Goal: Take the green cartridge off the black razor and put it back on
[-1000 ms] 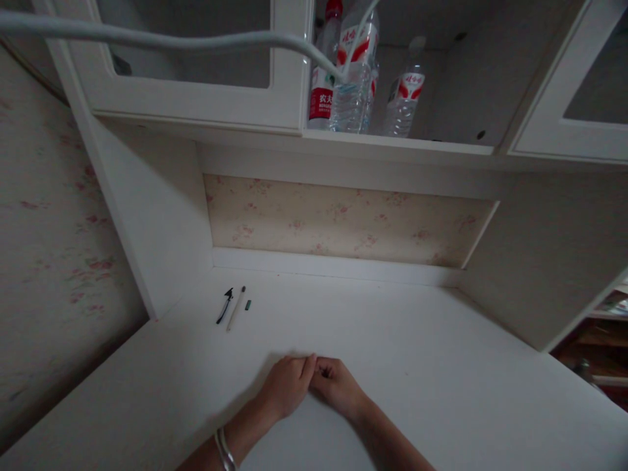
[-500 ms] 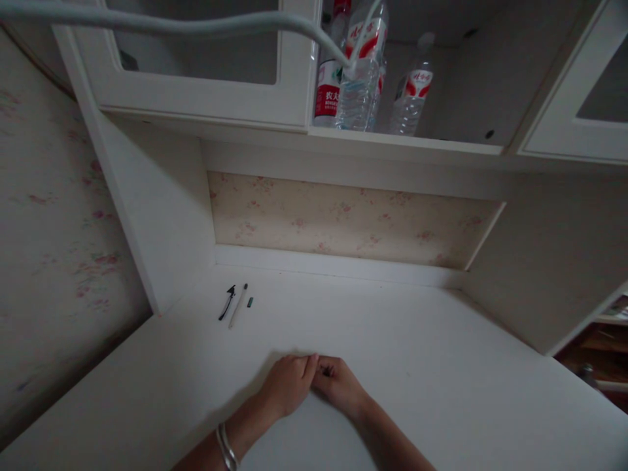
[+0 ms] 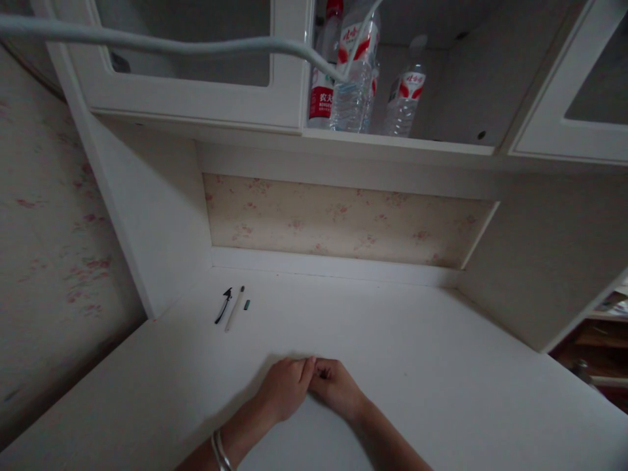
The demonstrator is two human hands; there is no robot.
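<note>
My left hand (image 3: 287, 387) and my right hand (image 3: 338, 389) meet on the white desktop (image 3: 441, 386), fingertips touching. Both are closed, with fingers curled; no object shows in either, though the inner sides of the fingers are partly hidden. A small dark hollow shows between the right thumb and fingers. Farther back on the left lie a thin black item (image 3: 224, 306) with a wider, angular far end, a slim whitish stick (image 3: 234, 310) with a dark tip, and a small dark green piece (image 3: 246, 305). Neither hand touches these three.
Above the desk, an open cabinet shelf (image 3: 441, 145) holds several plastic bottles, one a clear bottle (image 3: 403, 104) standing apart. A pale cable or tube (image 3: 196, 47) crosses the upper left. Side panels (image 3: 147, 216) bound the desk, with floral wallpaper behind.
The view has shifted slightly, so everything sits a little farther left in the picture. My hands stay joined in the same place on the desk.
</note>
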